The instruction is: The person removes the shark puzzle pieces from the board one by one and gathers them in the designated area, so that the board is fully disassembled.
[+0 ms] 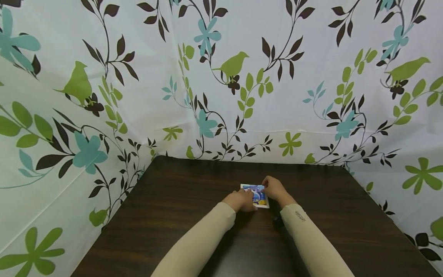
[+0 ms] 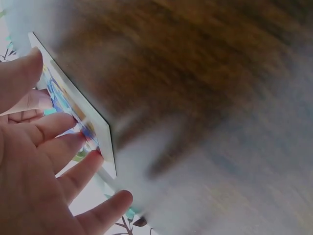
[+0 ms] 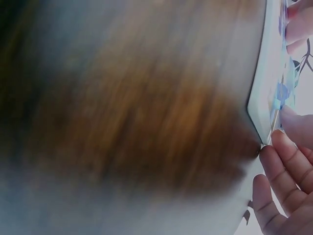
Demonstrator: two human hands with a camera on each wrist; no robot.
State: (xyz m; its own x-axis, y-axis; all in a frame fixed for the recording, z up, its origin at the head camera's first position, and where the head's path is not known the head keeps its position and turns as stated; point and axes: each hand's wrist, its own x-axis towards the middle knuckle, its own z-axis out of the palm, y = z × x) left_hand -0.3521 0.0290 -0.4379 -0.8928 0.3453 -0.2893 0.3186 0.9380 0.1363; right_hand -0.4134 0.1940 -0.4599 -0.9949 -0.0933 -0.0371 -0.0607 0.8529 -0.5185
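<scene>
A small square picture board (image 1: 262,202) with a white border and a blue cartoon print lies on the dark table. My left hand (image 1: 245,200) rests over its left part. In the left wrist view, the fingers (image 2: 68,147) of that hand stretch across the print, and its thumb is near one edge of the board. At the far right corner, my right hand (image 1: 275,189) pinches the board. The right wrist view has the thumb (image 3: 296,125) over the print, with fingertips right at the corner of the white border (image 3: 261,105).
The dark wood-grain table (image 1: 187,181) extends around the board on all sides. A white cloth (image 1: 221,142) printed with birds, leaves and flowers hangs behind the table and along its left and right sides.
</scene>
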